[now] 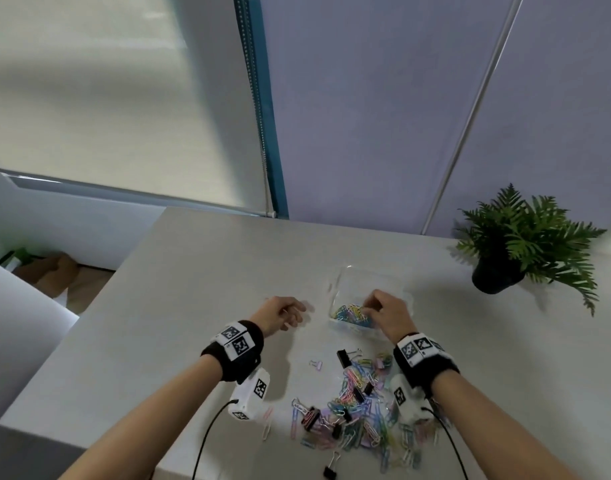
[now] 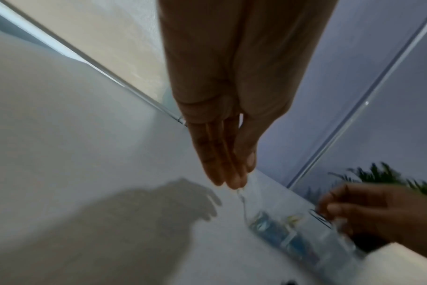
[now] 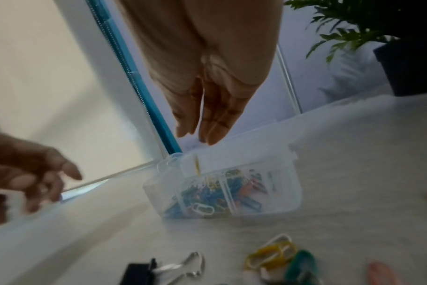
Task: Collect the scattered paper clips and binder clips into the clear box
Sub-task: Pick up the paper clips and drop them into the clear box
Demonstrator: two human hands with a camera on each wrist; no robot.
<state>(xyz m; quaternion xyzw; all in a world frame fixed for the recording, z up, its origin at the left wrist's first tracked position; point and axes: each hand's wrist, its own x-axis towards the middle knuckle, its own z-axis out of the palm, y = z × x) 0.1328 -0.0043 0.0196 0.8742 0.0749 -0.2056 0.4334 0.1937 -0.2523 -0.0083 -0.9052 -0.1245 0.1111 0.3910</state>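
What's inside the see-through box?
Colourful paper clips lie piled in the clear box. The right hand above it hides part of the inside in the head view.

My wristbands point(image 1: 233, 351) are black, tagged with black-and-white checkered squares. The box point(image 3: 276, 164) under my fingers is clear, with blue, yellow, orange and white paper clips point(image 3: 215, 194) inside. The pile point(image 1: 359, 417) on the pale grey table point(image 1: 179, 306) shows pink, blue, yellow and green, with black binder clips point(image 1: 345, 356). Green fern point(image 1: 529, 233), black pot.
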